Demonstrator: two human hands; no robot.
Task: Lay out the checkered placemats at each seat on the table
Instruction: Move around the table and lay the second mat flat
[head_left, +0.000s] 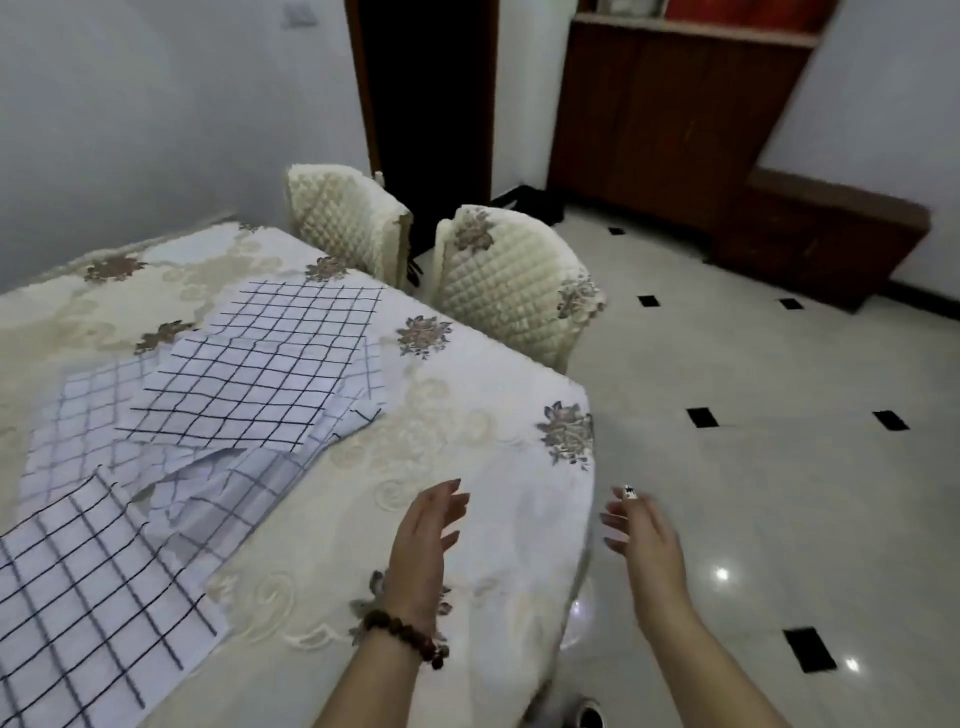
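Note:
Several white placemats with dark checks lie in an overlapping heap (249, 384) on the table (493, 415), which wears a cream floral cloth. One more checkered placemat (88, 597) lies flat at the near left. My left hand (421, 540), with a bead bracelet at the wrist, hovers over the bare cloth near the table's right corner, fingers apart, holding nothing. My right hand (644, 540) is out past the table's edge, above the floor, also open and empty. Both hands are to the right of the heap and apart from it.
Two chairs with quilted cream covers (504, 280) (343, 218) stand at the table's far side. A dark doorway (426, 104) and a brown wooden cabinet (675, 114) are behind. Glossy tiled floor (779, 467) with small black squares stretches to the right.

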